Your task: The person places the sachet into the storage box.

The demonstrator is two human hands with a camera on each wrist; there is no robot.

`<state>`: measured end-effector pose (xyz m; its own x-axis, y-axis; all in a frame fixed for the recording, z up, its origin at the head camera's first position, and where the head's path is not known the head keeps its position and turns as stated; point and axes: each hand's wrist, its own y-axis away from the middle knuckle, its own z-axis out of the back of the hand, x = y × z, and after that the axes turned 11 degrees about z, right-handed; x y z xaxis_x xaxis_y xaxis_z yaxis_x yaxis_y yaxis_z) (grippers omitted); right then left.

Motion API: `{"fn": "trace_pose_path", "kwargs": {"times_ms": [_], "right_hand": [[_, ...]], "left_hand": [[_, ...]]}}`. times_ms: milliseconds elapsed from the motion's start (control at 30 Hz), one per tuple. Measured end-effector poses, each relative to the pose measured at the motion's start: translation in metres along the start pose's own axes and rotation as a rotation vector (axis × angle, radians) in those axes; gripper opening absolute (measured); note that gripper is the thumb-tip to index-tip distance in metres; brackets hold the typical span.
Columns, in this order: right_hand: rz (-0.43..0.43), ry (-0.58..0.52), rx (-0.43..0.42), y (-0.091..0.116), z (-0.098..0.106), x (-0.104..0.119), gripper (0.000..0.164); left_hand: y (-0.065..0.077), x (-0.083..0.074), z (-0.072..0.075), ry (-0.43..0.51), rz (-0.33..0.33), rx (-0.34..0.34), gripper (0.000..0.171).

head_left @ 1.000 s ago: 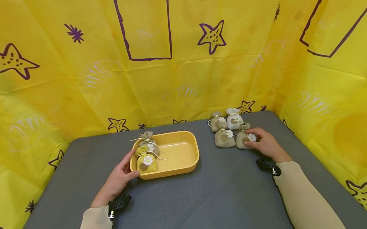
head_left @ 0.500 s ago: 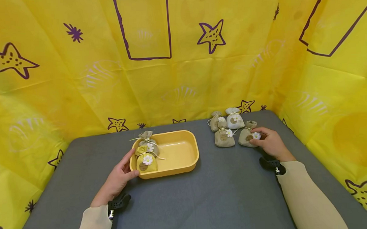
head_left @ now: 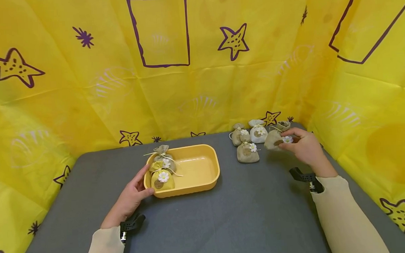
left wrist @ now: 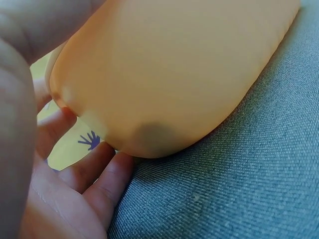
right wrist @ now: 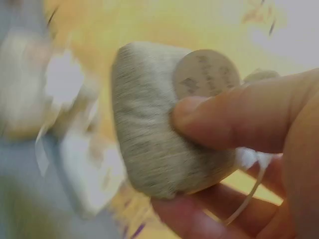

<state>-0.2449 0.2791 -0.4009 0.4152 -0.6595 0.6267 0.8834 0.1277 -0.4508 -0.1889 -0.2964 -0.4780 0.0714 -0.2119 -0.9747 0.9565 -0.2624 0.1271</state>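
My right hand (head_left: 308, 149) pinches a grey-beige drawstring sachet (head_left: 272, 140) between thumb and fingers, lifted above the table. In the right wrist view the thumb presses the sachet (right wrist: 149, 114) below its round tag (right wrist: 204, 72). My left hand (head_left: 131, 196) holds the left end of a yellow rectangular tray (head_left: 191, 191), thumb at the near corner and fingers along the end. From the left wrist, the fingertips touch the tray's outer wall (left wrist: 164, 74). Inside the tray's left end lie a yellow sachet (head_left: 164, 181) and a grey one (head_left: 165, 161), both with white flowers.
Near the right hand stand a white sachet (head_left: 257, 132), a beige sachet (head_left: 247, 154) and a brownish one (head_left: 237, 135) behind it. Grey cloth (head_left: 206, 223) covers the table. A yellow patterned curtain (head_left: 201, 82) rises along the table's back and sides.
The right hand has lifted the grey-beige sachet off the table and carried it right and away, apart from the other sachets. The left hand and tray stay in place.
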Motion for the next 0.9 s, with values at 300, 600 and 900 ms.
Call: {"fn": "trace_pose_path", "kwargs": {"times_ms": [300,600,900], "right_hand": [[0.119,-0.064,0.081,-0.001,-0.014,0.086,0.024],[0.306,-0.213,0.271,-0.018,-0.077,0.143,0.025],[0.161,-0.294,0.458,-0.047,-0.159,0.170,0.029]], "left_hand": [[0.000,0.001,0.000,-0.013,-0.002,-0.008,0.084],[0.001,0.000,0.000,-0.023,0.004,-0.014,0.085],[0.002,0.000,0.001,-0.049,0.011,-0.024,0.085]]}}
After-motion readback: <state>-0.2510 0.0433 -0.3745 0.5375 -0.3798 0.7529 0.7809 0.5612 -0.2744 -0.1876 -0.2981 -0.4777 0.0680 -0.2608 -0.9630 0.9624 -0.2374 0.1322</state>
